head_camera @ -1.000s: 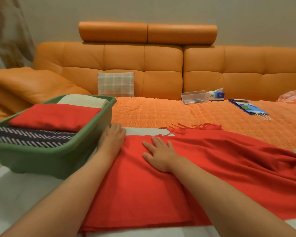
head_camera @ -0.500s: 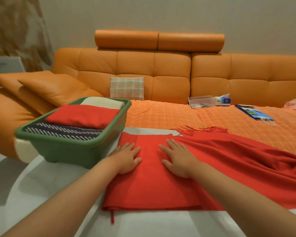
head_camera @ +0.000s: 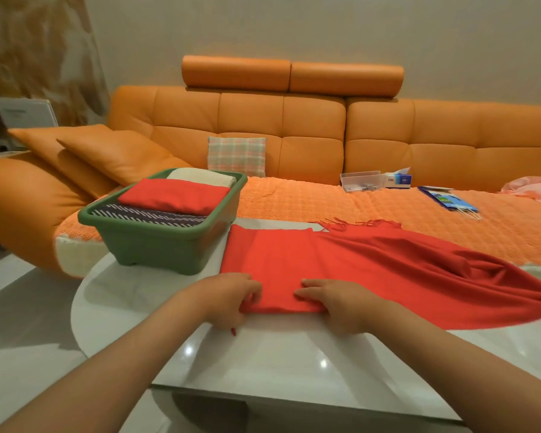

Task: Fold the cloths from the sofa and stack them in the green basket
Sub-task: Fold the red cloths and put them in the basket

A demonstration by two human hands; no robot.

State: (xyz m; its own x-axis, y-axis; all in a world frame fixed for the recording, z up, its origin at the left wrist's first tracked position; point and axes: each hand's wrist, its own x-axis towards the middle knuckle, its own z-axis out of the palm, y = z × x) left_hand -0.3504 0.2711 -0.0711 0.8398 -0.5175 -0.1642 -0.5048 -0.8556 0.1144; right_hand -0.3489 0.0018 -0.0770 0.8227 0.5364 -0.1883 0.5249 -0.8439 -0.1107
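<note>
Red cloth (head_camera: 341, 264) lies spread on the white tabletop (head_camera: 263, 354). Its fringed far end and right part trail onto the sofa (head_camera: 294, 126).

Left grip (head_camera: 228, 300): fingers curled, clamped on the cloth's near left corner. Right grip (head_camera: 341, 303): just beside it along the same near edge, fingers bent over the top and pinching the hem. Cloth runs away from both grips, forward and to the right.

Green basket (head_camera: 156, 248) stands at the tabletop's far left, near the cloth's left edge.

Count: 2 grips, 1 loose red cloth, 1 basket. The basket holds 3 folded cloths: striped cloth (head_camera: 144, 214), folded red cloth (head_camera: 175, 195), cream cloth (head_camera: 200, 176). 1 pink cloth (head_camera: 537, 192) at sofa's far right.
</note>
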